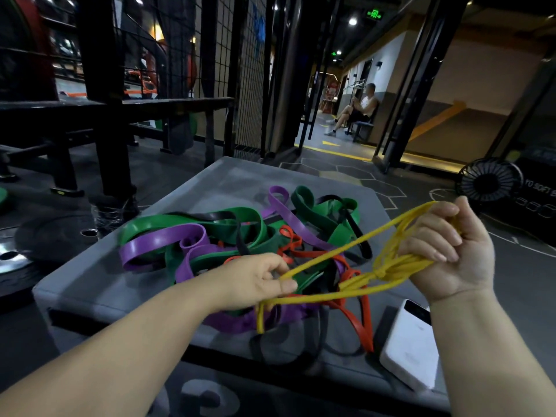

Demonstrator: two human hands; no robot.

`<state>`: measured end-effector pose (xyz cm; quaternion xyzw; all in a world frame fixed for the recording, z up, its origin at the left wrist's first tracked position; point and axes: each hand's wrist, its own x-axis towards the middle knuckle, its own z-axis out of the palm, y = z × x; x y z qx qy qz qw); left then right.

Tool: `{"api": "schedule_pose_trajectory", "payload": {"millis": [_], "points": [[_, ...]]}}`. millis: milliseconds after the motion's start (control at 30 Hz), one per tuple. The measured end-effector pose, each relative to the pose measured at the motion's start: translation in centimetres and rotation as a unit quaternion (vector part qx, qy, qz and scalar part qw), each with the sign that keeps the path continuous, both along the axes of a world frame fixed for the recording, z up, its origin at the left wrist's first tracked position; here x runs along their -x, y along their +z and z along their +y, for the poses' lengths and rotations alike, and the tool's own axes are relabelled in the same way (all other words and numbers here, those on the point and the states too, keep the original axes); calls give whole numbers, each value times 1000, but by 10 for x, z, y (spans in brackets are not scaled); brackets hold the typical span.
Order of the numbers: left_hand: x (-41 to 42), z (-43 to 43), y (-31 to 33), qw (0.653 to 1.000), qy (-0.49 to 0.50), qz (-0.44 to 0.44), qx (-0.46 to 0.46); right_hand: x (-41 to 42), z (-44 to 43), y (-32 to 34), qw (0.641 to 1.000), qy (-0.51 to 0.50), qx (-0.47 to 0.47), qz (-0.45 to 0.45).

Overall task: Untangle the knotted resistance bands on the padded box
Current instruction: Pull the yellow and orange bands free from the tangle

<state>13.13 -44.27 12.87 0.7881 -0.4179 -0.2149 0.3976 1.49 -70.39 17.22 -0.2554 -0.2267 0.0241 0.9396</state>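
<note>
A person stands over a grey padded box (99,284) in a gym, both bare arms reaching in from the near side. A loose heap of resistance bands (228,233) in green, purple, red and black lies across the middle of the box top.

A thin yellow band (331,253) is lifted clear above the near half of the box, stretched between the two hands. The left hand (255,281), over the near middle of the box, pinches one yellow strand between thumb and fingertips. The right hand (451,251), raised above the box's near right side with its palm turned up, has its fingers curled around several yellow loops. Between the hands sits a small tight yellow knot (379,272), close to the right hand.

A red band (366,323) crosses under the yellow strands and hangs over the near edge of the box. A white slab-shaped device (410,347) rests at the box's near right corner.

Likely risks: pulling the hands further apart would probably cinch the knot tighter rather than loosen it. The yellow loops seem to pass around the red band, so a tug could drag the heap toward the near edge, or sweep the white device off the corner. A stretched strand slipping from the left-hand pinch could snap back.
</note>
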Motion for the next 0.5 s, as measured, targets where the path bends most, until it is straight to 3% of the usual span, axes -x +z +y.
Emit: {"api": "schedule_pose_trajectory", "payload": {"millis": [133, 300, 500], "points": [[-6, 7, 1, 997, 0, 65, 41, 2, -13, -4, 999, -43, -16, 17], [-16, 14, -1, 996, 30, 55, 57, 3, -23, -6, 998, -58, -30, 22], [-19, 15, 1, 985, 114, 89, 95, 1, -11, -6, 994, -70, 54, 64]]}}
